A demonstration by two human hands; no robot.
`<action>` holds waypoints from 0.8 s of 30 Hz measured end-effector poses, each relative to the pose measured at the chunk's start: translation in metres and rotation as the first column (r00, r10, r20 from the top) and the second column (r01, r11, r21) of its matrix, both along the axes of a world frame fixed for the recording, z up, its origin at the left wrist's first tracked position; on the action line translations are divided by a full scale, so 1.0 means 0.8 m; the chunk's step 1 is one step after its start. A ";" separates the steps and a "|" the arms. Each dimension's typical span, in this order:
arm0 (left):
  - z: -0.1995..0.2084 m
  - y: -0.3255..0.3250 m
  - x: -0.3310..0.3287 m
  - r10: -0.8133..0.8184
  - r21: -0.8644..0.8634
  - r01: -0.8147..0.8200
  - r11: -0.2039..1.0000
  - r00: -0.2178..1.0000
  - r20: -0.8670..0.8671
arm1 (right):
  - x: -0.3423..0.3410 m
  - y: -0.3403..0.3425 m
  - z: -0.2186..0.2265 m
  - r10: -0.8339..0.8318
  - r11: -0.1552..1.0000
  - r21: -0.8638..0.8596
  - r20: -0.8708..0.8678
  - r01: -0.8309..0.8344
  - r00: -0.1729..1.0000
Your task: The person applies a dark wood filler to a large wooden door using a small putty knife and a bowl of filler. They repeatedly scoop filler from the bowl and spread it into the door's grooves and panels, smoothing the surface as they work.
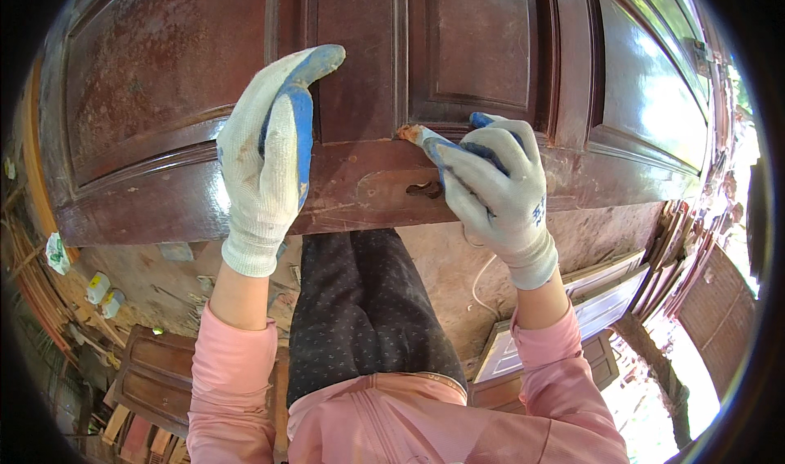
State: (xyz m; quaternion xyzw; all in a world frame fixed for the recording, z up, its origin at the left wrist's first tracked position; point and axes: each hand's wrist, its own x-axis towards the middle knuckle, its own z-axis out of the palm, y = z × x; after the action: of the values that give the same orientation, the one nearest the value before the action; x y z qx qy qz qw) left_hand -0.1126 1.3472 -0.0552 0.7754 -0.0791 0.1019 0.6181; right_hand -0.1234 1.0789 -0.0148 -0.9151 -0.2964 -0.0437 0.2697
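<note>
A dark reddish-brown panelled wooden door (352, 63) lies flat across the view in front of me. Over its left part is my left hand (266, 129), in a white knit glove with a blue palm; its fingers are stretched out and it holds nothing. My right hand (495, 170), gloved alike, has its fingers curled round a small pale flat tool, of which only the tip smeared with reddish-brown paste (409, 133) shows clearly. That tip meets the door at a panel corner near the front rail. A lock cutout (423, 189) lies just below it in the rail.
Below the door's near edge lies a brown floor (441, 260) with a pale cable (478, 288). Wooden panels (159, 374) lie at the lower left, near small white containers (98, 287). White-framed panels (601, 300) lean at the right beside stacked boards (675, 251).
</note>
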 end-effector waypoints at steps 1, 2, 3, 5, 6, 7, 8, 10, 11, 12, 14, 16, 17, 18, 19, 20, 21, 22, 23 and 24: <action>-0.002 0.000 -0.001 0.000 -0.007 0.000 1.000 1.000 0.000 | 0.001 0.001 -0.001 -0.012 1.000 0.020 -0.001 0.012 1.000; -0.001 0.000 0.000 -0.005 -0.004 0.005 1.000 1.000 0.006 | 0.000 0.002 -0.002 -0.026 0.999 0.039 -0.001 0.026 1.000; 0.001 0.000 0.001 -0.010 -0.001 0.010 1.000 1.000 0.011 | -0.001 0.003 -0.003 -0.033 0.999 0.039 0.001 0.033 0.999; 0.001 0.001 0.001 -0.010 0.013 0.010 1.000 1.000 0.011 | -0.006 0.005 -0.006 -0.046 0.998 0.040 0.005 0.046 0.999; -0.001 0.003 -0.001 -0.005 0.024 0.005 1.000 1.000 0.006 | -0.009 0.007 -0.009 -0.037 0.999 0.027 0.020 0.036 0.999; -0.002 0.004 -0.002 0.000 0.035 0.000 0.999 1.000 0.001 | -0.014 0.008 -0.012 -0.028 1.000 0.014 0.035 0.027 0.999; -0.003 0.004 -0.002 0.003 0.035 -0.003 0.999 1.000 -0.002 | -0.017 0.008 -0.013 -0.019 1.000 -0.002 0.049 0.019 0.999; -0.003 0.003 -0.004 0.010 0.037 -0.010 0.999 1.000 -0.008 | -0.019 0.011 -0.006 -0.029 1.000 0.006 0.018 0.028 0.999; -0.004 0.004 -0.004 0.006 0.038 -0.006 0.999 1.000 -0.001 | -0.019 0.012 -0.004 -0.033 0.999 0.013 0.003 0.033 0.999; -0.006 0.005 -0.003 0.001 0.039 -0.001 0.999 1.000 0.005 | -0.018 0.013 -0.003 -0.024 1.000 0.003 -0.004 0.024 1.000; -0.007 0.005 -0.002 -0.009 0.028 0.009 1.000 1.000 0.020 | -0.016 0.012 0.001 -0.008 1.000 -0.019 -0.016 0.008 1.000; -0.008 0.004 0.000 -0.021 0.005 0.021 1.000 0.999 0.039 | -0.012 0.009 0.001 -0.021 0.999 0.025 -0.015 0.021 1.000; -0.009 0.003 -0.001 -0.012 0.006 0.012 1.000 0.999 0.032 | -0.011 0.008 0.000 -0.026 0.998 0.050 -0.016 0.027 1.000; -0.010 0.003 -0.002 -0.004 0.007 0.003 1.000 1.000 0.025 | -0.011 0.009 -0.001 -0.046 0.997 0.057 -0.006 0.047 0.999; -0.011 0.003 -0.004 0.005 0.008 -0.005 1.000 1.000 0.018 | -0.012 0.009 -0.001 -0.067 0.996 0.064 0.004 0.066 0.998; -0.010 0.003 -0.004 0.003 0.017 -0.004 1.000 1.000 0.020 | -0.013 0.011 -0.002 -0.088 0.994 0.070 0.014 0.087 0.996; -0.010 0.003 -0.003 0.002 0.025 -0.002 1.000 1.000 0.023 | -0.016 0.012 -0.003 -0.109 0.992 0.073 0.021 0.107 0.994; -0.009 0.003 -0.003 0.000 0.034 -0.001 0.999 1.000 0.026 | -0.021 0.014 -0.005 -0.130 0.989 0.075 0.028 0.128 0.991; -0.008 0.003 -0.003 0.001 0.036 -0.001 0.999 1.000 0.026 | -0.026 0.017 -0.007 -0.150 0.986 0.079 0.033 0.147 0.988; -0.007 0.003 -0.003 0.001 0.038 -0.002 0.999 1.000 0.027 | -0.031 0.021 -0.008 -0.161 0.985 0.067 0.027 0.159 0.987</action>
State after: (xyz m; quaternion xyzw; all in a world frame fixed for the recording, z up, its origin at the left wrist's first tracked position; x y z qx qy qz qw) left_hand -0.1149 1.3493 -0.0606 0.7856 -0.0887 0.1112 0.6022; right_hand -0.1484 1.0958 -0.0211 -0.9260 -0.2245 -0.0895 0.2901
